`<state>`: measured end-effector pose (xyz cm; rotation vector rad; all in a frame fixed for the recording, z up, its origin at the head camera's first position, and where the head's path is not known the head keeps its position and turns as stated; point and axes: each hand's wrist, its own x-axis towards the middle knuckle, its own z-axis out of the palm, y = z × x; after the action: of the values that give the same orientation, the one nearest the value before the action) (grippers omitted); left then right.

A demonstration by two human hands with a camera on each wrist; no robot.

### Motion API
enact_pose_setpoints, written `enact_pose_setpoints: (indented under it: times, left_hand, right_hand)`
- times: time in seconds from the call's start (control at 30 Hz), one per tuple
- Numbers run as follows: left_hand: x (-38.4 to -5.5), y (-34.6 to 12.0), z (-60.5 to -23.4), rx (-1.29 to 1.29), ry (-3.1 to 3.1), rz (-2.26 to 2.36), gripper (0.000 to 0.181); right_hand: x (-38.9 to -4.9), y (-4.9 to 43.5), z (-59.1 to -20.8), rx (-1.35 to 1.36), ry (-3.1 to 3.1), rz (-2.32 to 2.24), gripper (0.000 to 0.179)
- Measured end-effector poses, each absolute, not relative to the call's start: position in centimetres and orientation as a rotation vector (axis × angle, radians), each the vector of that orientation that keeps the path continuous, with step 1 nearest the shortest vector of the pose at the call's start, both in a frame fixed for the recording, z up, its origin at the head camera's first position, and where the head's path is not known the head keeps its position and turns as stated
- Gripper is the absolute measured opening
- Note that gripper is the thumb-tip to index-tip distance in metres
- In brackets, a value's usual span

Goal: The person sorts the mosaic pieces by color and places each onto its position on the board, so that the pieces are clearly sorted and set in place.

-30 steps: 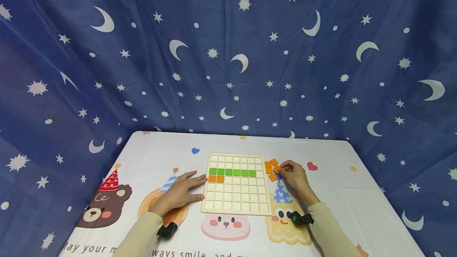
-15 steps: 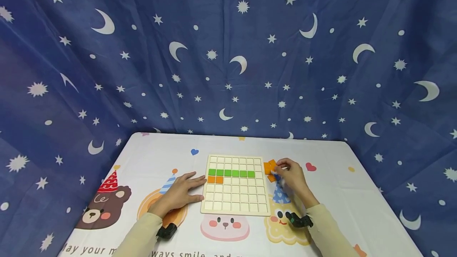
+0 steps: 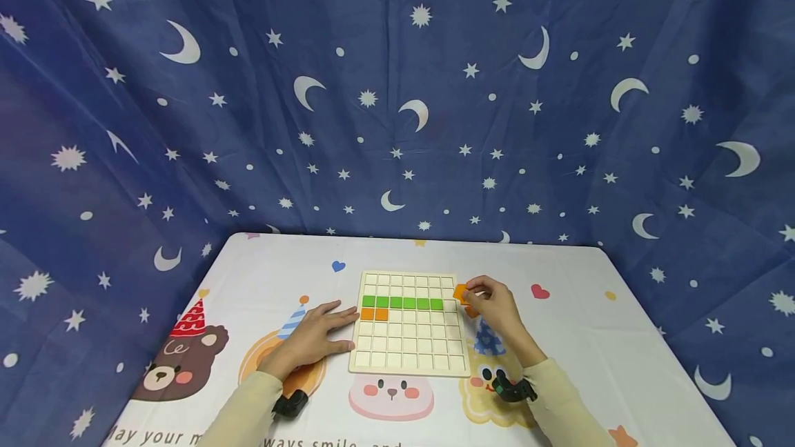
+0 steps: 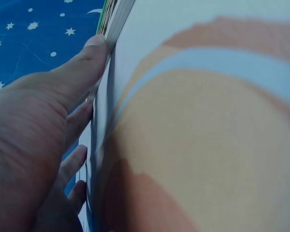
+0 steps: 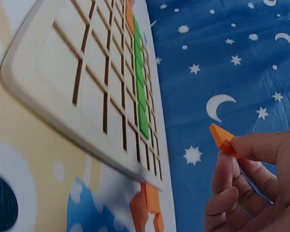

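A cream grid board (image 3: 410, 368) lies on the table, with a row of green square tiles (image 3: 404, 303) and two orange tiles (image 3: 375, 314) in its cells. My right hand (image 3: 497, 305) pinches an orange square tile (image 5: 222, 137) between thumb and fingers, raised off the table beside the board's right edge. Below it, loose orange tiles (image 5: 150, 198) lie against that edge in the right wrist view. With fingers spread, my left hand (image 3: 313, 336) rests flat at the board's left edge, its thumb (image 4: 94, 46) touching the side.
The white tablecloth (image 3: 292, 254) carries printed cartoon animals, hearts and lettering. A blue curtain (image 3: 397, 88) with moons and stars hangs right behind the table's far edge. Black wrist bands (image 3: 514, 388) sit at both cuffs.
My right hand has picked an orange tile from the loose pile and moved left with it toward the board. The left hand stays in place.
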<state>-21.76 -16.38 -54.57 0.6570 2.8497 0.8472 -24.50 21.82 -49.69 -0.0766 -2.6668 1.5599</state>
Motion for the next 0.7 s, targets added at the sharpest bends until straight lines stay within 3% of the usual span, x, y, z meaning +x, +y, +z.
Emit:
enact_pose_setpoints:
  times: [0.7]
  left_hand:
    - [-21.8, -16.5, -54.6, 0.64, 2.831, 0.86, 0.066]
  right_hand:
    - [-24.1, 17.1, -50.0, 0.09, -2.68, 1.635, 0.011]
